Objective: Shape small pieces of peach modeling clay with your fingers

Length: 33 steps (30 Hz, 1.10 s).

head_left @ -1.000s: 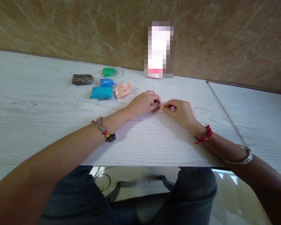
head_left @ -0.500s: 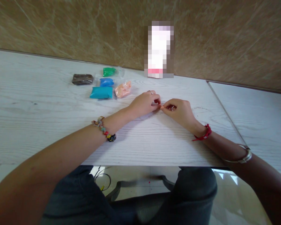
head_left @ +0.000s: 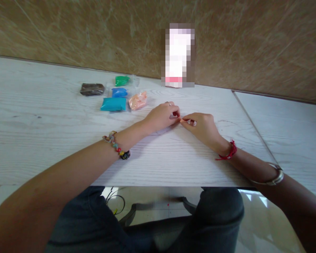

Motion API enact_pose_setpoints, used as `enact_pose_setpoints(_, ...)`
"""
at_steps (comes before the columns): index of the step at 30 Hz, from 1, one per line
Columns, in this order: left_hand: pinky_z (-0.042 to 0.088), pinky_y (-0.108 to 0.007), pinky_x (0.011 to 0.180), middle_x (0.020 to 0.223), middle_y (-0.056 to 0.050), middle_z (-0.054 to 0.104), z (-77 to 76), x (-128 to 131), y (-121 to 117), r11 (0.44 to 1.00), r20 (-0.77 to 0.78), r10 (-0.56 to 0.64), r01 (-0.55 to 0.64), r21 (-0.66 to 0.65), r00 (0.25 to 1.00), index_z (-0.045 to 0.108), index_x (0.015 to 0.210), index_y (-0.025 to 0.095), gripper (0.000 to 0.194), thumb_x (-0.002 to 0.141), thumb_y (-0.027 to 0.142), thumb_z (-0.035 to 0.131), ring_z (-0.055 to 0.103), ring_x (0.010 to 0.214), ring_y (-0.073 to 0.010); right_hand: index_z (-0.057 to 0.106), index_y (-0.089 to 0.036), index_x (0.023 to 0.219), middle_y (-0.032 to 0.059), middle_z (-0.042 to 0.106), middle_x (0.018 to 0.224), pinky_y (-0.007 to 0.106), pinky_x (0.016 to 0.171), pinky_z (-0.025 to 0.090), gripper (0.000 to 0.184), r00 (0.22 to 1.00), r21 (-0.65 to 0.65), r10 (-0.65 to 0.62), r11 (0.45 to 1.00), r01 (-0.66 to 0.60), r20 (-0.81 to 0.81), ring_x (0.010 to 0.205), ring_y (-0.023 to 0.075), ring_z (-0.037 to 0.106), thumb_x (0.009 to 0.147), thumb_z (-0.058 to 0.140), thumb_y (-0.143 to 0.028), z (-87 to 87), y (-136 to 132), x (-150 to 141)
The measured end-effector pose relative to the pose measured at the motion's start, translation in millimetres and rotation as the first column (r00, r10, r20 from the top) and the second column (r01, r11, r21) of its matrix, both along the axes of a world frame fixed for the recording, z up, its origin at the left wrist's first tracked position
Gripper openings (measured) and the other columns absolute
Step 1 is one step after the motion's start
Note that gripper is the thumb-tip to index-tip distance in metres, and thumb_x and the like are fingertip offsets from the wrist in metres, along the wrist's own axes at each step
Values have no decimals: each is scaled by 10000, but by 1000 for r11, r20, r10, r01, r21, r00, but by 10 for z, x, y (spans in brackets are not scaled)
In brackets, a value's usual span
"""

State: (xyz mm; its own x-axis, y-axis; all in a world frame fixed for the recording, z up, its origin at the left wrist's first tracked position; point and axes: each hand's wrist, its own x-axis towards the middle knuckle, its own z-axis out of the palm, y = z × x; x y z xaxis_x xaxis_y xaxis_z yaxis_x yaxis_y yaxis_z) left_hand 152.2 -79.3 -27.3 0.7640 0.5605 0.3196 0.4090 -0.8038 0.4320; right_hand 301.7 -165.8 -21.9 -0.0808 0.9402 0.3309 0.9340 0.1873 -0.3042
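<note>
Just above the tabletop, the fingertips of my two hands meet at a small peach-coloured piece of soft clay (head_left: 182, 120). My left hand (head_left: 162, 116) wears a ring and has its thumb and finger closed at the piece's left side. From the right, my right hand (head_left: 201, 126) pinches the piece between thumb and forefinger. Most of the piece is hidden by the fingers. A clear packet of peach clay (head_left: 138, 101) lies beyond my left hand, the closest of the packets to it.
Left of the peach packet lie a teal packet (head_left: 113, 104), a blue packet (head_left: 119, 92), a green packet (head_left: 122, 80) and a brown packet (head_left: 92, 89). A pixelated phone-like object (head_left: 177, 52) leans on the brown marbled wall (head_left: 94, 35). The white table (head_left: 42, 140) has a seam at right.
My right hand's fingers have shifted slightly, and a bit more of the peach clay shows between the fingertips. The left hand and the packets stay about where they were.
</note>
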Motion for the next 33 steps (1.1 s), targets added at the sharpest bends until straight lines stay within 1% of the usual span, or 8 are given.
enact_pose_setpoints(5, 347, -222, 604, 724, -16, 564, 8, 6, -7, 1000, -13, 11, -11, -3, 1000, 655, 785, 133, 93, 759, 195, 592, 481, 661, -112, 708, -132, 787, 86, 706, 807, 260, 653, 415, 199, 994, -4, 23, 1000, -23, 103, 735, 175, 622, 817, 528, -209, 1, -21, -21)
enact_pose_setpoints(9, 350, -224, 606, 727, -19, 570, 27, 5, -18, 1000, -27, 19, -19, -6, 999, 655, 791, 130, 96, 761, 194, 589, 484, 664, -115, 706, -118, 819, 100, 707, 818, 272, 660, 423, 235, 989, 7, 11, 1000, -13, 151, 747, 190, 630, 840, 491, -211, 4, -45, -43)
enact_pose_setpoints(11, 354, -226, 612, 737, -22, 575, 31, 4, -19, 1000, -35, 19, -20, -4, 999, 655, 796, 131, 99, 763, 194, 586, 489, 672, -117, 704, -122, 821, 98, 708, 814, 269, 653, 420, 247, 986, 17, 10, 1000, -13, 164, 740, 185, 631, 848, 476, -213, 0, -52, -46)
enact_pose_setpoints(15, 360, -228, 618, 733, -22, 577, 30, 1, -15, 1000, -37, 18, -18, 1, 999, 656, 800, 135, 106, 767, 208, 586, 496, 682, -122, 699, -132, 762, 88, 705, 774, 266, 630, 408, 263, 982, 45, 2, 999, -10, 189, 707, 176, 625, 851, 468, -220, -11, -55, -45)
enact_pose_setpoints(18, 365, -231, 622, 723, -21, 574, 24, 1, -14, 1000, -33, 18, -18, 3, 999, 656, 794, 134, 107, 765, 210, 587, 499, 685, -124, 698, -130, 750, 92, 704, 774, 270, 637, 412, 266, 981, 34, -2, 999, -5, 192, 715, 177, 626, 854, 470, -220, -10, -53, -46)
enact_pose_setpoints(23, 383, -237, 645, 733, -21, 576, 13, 2, -10, 1000, -28, 16, -15, 13, 999, 653, 790, 142, 99, 764, 204, 580, 509, 704, -128, 702, -126, 787, 100, 705, 858, 287, 682, 430, 292, 982, 15, 52, 998, -55, 179, 787, 190, 620, 871, 435, -208, -7, -71, -53)
enact_pose_setpoints(29, 391, -231, 660, 735, -17, 569, 3, -24, 19, 1000, -12, -19, 19, 3, 1000, 653, 805, 143, 101, 767, 177, 566, 513, 710, -122, 708, -143, 888, 104, 680, 975, 319, 714, 446, 277, 974, 73, 62, 994, -79, 217, 864, 211, 584, 858, 445, -226, -21, -151, -70)
enact_pose_setpoints(33, 393, -232, 671, 750, -21, 570, -5, -46, 36, 1000, 14, -22, 22, -8, 1000, 654, 837, 142, 113, 778, 202, 580, 516, 717, -122, 704, -138, 903, 101, 684, 936, 320, 692, 441, 279, 965, 60, 71, 994, -89, 252, 851, 213, 567, 856, 444, -227, -24, -184, -64)
